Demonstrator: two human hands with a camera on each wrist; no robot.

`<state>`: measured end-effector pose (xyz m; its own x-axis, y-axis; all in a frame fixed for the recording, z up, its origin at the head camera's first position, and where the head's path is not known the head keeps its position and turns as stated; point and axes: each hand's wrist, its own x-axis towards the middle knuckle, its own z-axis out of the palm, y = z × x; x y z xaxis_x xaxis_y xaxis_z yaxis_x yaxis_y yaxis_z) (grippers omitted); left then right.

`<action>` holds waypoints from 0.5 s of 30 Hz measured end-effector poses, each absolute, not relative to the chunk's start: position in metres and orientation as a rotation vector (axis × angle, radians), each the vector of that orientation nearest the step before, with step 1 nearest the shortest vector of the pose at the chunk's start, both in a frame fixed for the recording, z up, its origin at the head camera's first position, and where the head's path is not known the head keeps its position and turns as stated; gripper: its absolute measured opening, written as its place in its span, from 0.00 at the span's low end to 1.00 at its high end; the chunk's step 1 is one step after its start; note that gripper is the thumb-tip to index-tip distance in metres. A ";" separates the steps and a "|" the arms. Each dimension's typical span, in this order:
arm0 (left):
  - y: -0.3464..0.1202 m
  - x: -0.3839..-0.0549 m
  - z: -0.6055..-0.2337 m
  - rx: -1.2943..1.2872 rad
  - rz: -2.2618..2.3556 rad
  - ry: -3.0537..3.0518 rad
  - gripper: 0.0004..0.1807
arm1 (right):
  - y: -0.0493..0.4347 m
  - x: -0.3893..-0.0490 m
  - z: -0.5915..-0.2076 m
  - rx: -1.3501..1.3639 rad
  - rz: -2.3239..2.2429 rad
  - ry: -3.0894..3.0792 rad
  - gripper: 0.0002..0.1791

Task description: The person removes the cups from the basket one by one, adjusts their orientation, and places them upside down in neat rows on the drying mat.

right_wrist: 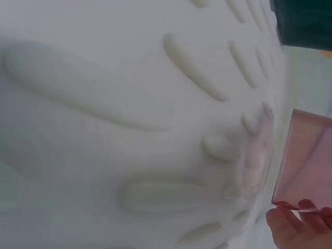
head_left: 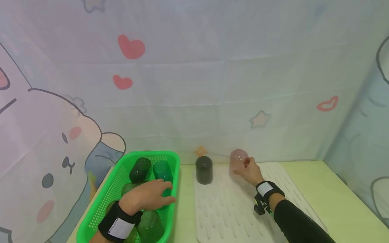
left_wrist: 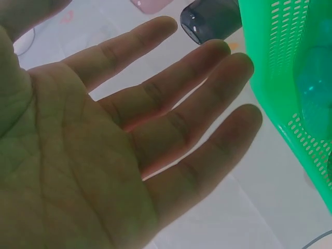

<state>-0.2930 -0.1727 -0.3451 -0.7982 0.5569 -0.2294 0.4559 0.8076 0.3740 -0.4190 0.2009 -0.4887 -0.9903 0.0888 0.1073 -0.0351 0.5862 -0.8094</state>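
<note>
My right hand (head_left: 251,172) holds a clear pink plastic cup (head_left: 236,160), bottom up, over the back of a white ribbed mat (head_left: 222,216). In the right wrist view, fingertips (right_wrist: 282,223) meet the side of the pink cup (right_wrist: 306,161) near its rim, which looks slightly above the mat. A dark grey see-through cup (head_left: 204,170) stands bottom up on the mat to the left. My left hand (head_left: 149,195) hovers over a green basket (head_left: 175,162). In the left wrist view the palm (left_wrist: 78,155) holds nothing and its fingers are extended.
Several cups lie in the basket, among them a dark one (head_left: 140,169), a teal one (head_left: 162,169) and a green one (head_left: 150,226). The pale yellow table (head_left: 316,182) extends right of the mat. A printed cloth (head_left: 194,84) hangs close behind the table.
</note>
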 end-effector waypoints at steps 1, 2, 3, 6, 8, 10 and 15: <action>-0.173 -0.293 -0.345 0.776 0.433 2.670 0.20 | 0.201 -0.420 -0.491 -0.038 1.350 -2.679 0.38; -0.174 -0.294 -0.345 0.778 0.437 2.674 0.19 | 0.202 -0.420 -0.494 -0.036 1.329 -2.685 0.38; -0.174 -0.294 -0.345 0.778 0.442 2.676 0.18 | 0.203 -0.421 -0.496 -0.035 1.311 -2.694 0.37; -0.176 -0.294 -0.344 0.774 0.457 2.682 0.17 | 0.207 -0.422 -0.501 -0.051 1.300 -2.721 0.36; -0.178 -0.294 -0.342 0.761 0.467 2.688 0.17 | 0.209 -0.423 -0.503 -0.069 1.314 -2.732 0.36; -0.180 -0.294 -0.341 0.742 0.471 2.694 0.18 | 0.209 -0.425 -0.504 -0.078 1.325 -2.739 0.36; -0.183 -0.295 -0.342 0.740 0.489 2.676 0.18 | 0.208 -0.427 -0.505 -0.069 1.322 -2.751 0.39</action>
<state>-0.2952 -0.1827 -0.3422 -0.8142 0.5405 -0.2121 0.4304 0.8071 0.4042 -0.4270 0.2083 -0.5048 -0.9951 0.0790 0.0599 0.0026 0.6247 -0.7809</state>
